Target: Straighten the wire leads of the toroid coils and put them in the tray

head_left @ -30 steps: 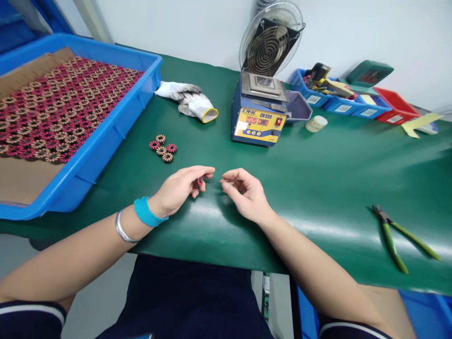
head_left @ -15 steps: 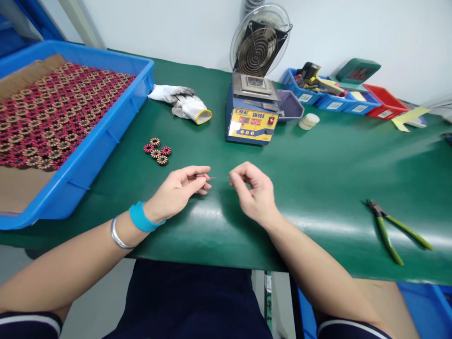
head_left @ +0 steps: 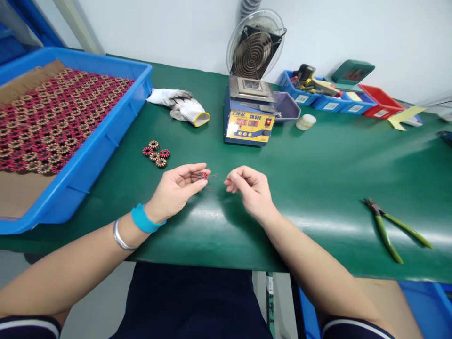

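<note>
1. There it was: the red-wound coil (head_left: 205,176) sat at the fingertips of the left hand (head_left: 172,190), pinched between thumb and fingers, raised off the green tabletop (head_left: 212,240).
2. Out past those fingertips went its thin wire leads (head_left: 213,176), pointing at the right hand (head_left: 253,192) and stopping short of it.
3. Over on that right hand, thumb and forefinger pressed together, near the coil but apart from it; whether anything thin lay between them, I could not tell.
4. Just beyond the left fingers, off to their left, five loose coils (head_left: 161,163) huddled together, some red, some copper-coloured.
5. Farther left of the fingers stood the blue tray (head_left: 115,134), packed with rows of coils; between it and the machine, a white glove (head_left: 180,104).
6. Ahead of both sets of fingertips, the yellow-fronted machine (head_left: 249,127) glowed with red digits.
7. And well right of the right fingers, green-handled pliers (head_left: 383,230) lay with handles spread.
</note>
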Demonstrator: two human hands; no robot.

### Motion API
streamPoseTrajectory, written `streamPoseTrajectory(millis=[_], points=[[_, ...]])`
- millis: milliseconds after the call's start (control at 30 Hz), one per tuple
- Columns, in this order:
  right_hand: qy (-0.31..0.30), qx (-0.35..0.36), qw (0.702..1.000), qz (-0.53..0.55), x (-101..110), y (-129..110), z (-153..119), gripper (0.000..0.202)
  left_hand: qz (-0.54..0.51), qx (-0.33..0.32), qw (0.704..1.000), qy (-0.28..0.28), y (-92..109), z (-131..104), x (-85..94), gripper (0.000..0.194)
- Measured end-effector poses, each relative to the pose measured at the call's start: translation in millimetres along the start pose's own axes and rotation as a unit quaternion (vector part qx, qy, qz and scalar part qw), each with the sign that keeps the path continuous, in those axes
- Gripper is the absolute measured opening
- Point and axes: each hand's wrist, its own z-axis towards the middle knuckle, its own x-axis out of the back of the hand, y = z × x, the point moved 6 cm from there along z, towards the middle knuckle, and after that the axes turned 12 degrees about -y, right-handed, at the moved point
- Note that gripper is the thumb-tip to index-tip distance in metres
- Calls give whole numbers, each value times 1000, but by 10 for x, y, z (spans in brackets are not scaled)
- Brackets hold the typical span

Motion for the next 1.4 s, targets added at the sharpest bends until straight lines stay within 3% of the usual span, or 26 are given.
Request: streamPoseTrajectory(millis=[167,233,300,400,500,600,800,967,1100,1200,1300,1400], points=[[-124,-48,991,0,-283,64,-29,37,21,-29,999,-4,-18,4,-8,44],[-92,-38,995,23,-212,72,-3,39,36,-35,999,-3,-7,-8,-12,43],[-16,-15,999,41,-51,58,19,38,57,-34,998,-2,3,-24,-20,44],[68,32,997,-2,78,-5,3,32,86,-27,996,-11,-2,-49,-50,46],[46,90,990,-96,-47,-79,-16,18,103,-31,994,-19,-16,-68,-88,46],[35,116,986,-113,-100,-62,-13,13,86,-23,996,-11,-22,-72,-99,48],[123,128,980,-89,111,-47,-36,15,-54,37,996,54,-51,-40,-7,45],[44,196,955,-218,-210,-190,-81,11,-150,71,985,44,-133,-14,-35,36],[49,190,947,-253,-317,-170,-69,10,-162,69,984,24,-171,-9,-99,35],[28,154,971,-180,-287,-110,-28,9,-69,47,996,3,-122,-2,-94,35],[-74,62,995,-33,-317,5,15,19,85,23,995,-49,-25,6,-83,38],[-179,-22,981,73,-401,78,-4,30,208,-18,968,-138,69,-9,-131,45]])
